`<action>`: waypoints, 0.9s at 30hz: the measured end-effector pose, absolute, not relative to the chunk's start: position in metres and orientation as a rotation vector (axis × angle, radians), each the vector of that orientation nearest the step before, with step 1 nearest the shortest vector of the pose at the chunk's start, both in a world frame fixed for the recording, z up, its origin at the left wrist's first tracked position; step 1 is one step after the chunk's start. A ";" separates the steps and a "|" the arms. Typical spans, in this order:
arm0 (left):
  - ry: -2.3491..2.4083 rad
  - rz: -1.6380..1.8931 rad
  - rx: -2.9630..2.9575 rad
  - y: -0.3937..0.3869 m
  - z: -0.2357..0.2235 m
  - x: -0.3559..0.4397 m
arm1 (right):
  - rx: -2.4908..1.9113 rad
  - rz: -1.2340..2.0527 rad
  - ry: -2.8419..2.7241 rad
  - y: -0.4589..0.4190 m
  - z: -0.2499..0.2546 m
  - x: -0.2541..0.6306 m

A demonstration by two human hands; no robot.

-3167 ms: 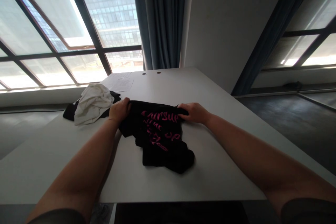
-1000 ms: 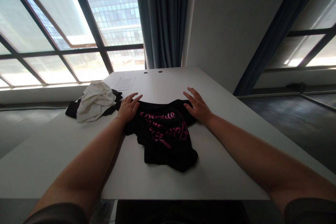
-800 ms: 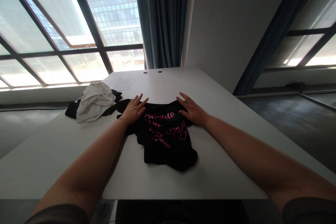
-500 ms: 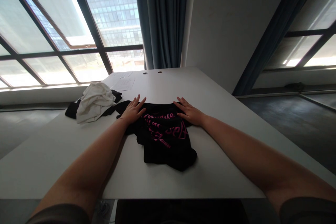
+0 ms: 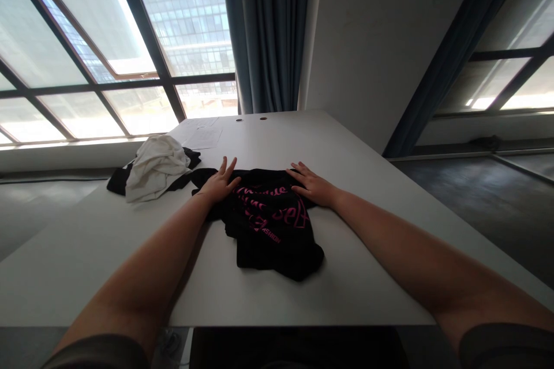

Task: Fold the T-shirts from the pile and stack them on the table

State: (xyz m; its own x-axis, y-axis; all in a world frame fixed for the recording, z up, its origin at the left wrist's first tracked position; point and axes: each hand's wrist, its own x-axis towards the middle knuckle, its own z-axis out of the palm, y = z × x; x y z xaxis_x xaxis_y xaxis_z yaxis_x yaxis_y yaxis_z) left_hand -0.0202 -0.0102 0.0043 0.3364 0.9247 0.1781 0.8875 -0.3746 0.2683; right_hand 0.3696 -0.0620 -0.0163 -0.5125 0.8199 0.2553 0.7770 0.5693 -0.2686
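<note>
A black T-shirt (image 5: 277, 248) with pink lettering lies rumpled on the white table (image 5: 367, 277) in front of me. My left hand (image 5: 219, 184) rests on its upper left part, fingers spread and pointing away from me. On the upper right part lies my right hand (image 5: 314, 184), flat with its fingers apart. The shirt's far edge runs between the two hands. Its near end is bunched, and some of the lettering is lost in folds.
Left of the shirt sits a heap of clothes, a white garment (image 5: 158, 164) on top of a black one (image 5: 116, 180). Sheets of paper (image 5: 205, 137) lie farther back, near two round holes in the tabletop. Behind the table hang blue curtains (image 5: 272, 34) beside large windows.
The fingers of my left hand have shifted slightly, and the cloth along the far edge is a little more wrinkled. My right hand has barely moved.
</note>
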 end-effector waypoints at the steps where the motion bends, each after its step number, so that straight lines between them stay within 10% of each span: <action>1: 1.703 0.459 2.460 -0.011 0.006 -0.020 | -1.299 0.171 -2.450 -0.062 -0.016 0.370; 27: 1.796 0.405 2.472 -0.015 0.010 -0.020 | -1.777 -0.268 -2.078 -0.046 -0.034 0.376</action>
